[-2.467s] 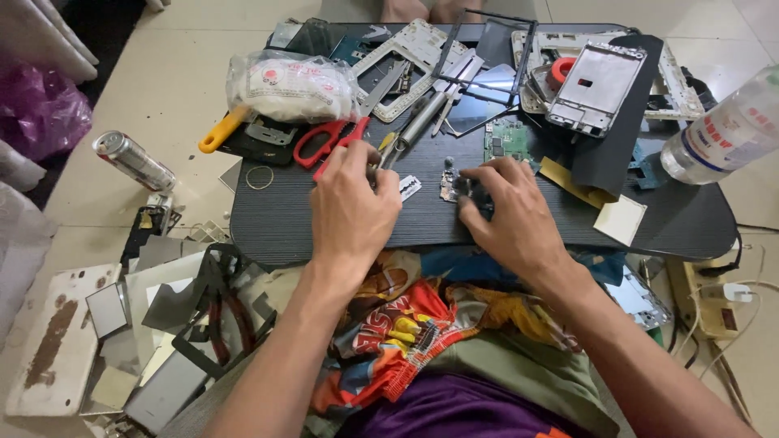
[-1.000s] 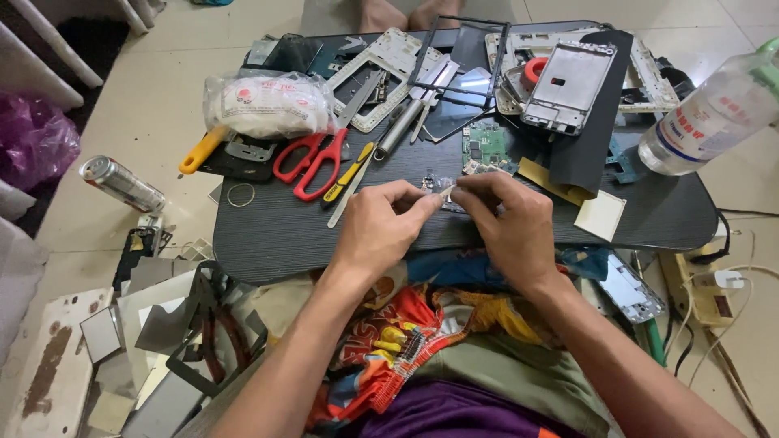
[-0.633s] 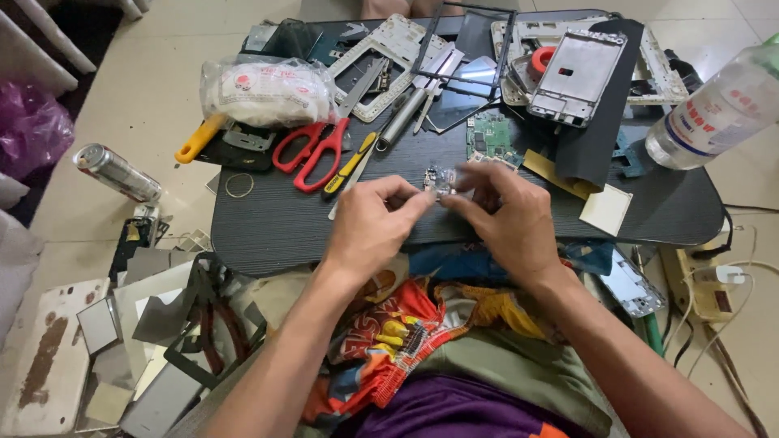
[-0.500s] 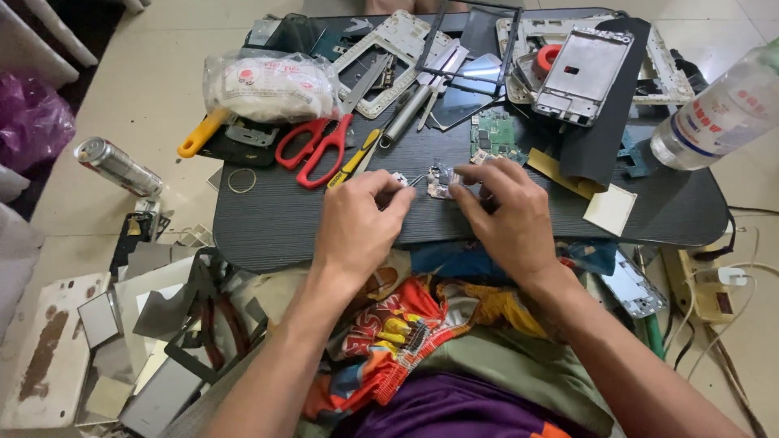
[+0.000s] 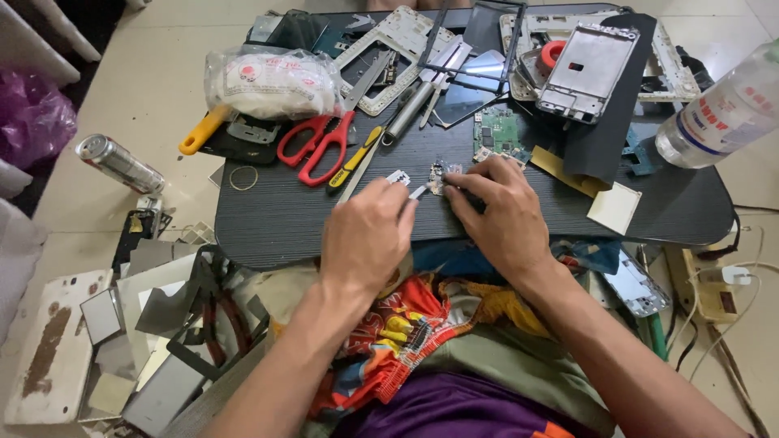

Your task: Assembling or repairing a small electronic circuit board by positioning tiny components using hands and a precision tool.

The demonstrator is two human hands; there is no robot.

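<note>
Circuit scrap (image 5: 439, 174), tiny, stiff and probably fragile, lay on the black board (image 5: 268, 227), pinned by the right hand (image 5: 497, 212) while the left hand (image 5: 367, 235) pinched its white ribbon (image 5: 417, 192), best held by its edges.

Bare forearms, no sleeves; purple shorts (image 5: 454, 410) and a colourful red-and-yellow printed cloth (image 5: 406, 324) at the lap

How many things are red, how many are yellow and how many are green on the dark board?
Red: 2, the scissors and the tape roll.
Yellow: 3, the yellow-handled tool, the slim yellow tool and the pale sticky note.
Green: 1, the circuit board.
Total: 6.
</note>
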